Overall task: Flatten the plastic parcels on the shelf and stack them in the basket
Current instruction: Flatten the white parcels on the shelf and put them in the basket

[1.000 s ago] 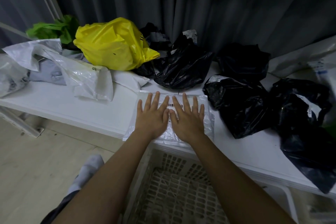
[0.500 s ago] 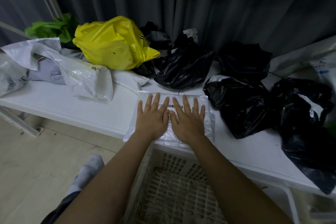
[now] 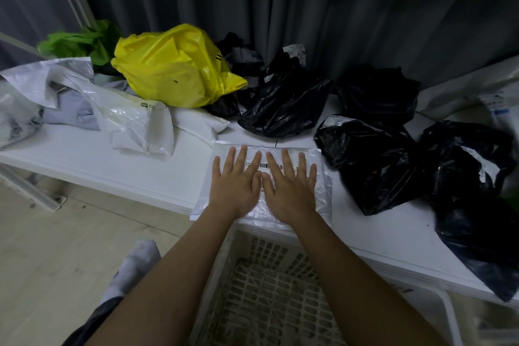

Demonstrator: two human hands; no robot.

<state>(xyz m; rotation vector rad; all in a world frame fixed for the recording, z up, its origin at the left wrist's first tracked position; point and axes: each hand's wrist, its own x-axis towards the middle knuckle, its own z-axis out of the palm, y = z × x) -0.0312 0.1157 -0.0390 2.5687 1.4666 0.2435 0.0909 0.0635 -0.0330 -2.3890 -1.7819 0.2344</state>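
A clear plastic parcel (image 3: 323,191) with a barcode label lies flat at the front edge of the white shelf (image 3: 118,171). My left hand (image 3: 236,185) and my right hand (image 3: 289,188) press down on it side by side, palms flat, fingers straight and spread, thumbs touching. Below the shelf edge, between my forearms, stands a beige slotted basket (image 3: 266,289); the part of its inside that shows holds no parcels. Crumpled parcels wait on the shelf: a yellow bag (image 3: 168,67), white bags (image 3: 134,126) and several black bags (image 3: 373,160).
A green bag (image 3: 81,42) lies at the back left. More white parcels (image 3: 483,93) sit at the far right. A dark curtain (image 3: 309,3) hangs behind the shelf. A socked foot (image 3: 132,270) stands on the wooden floor (image 3: 50,247) at the left.
Both hands have stayed pressed on the clear parcel, shifting only slightly. Nothing else has moved.
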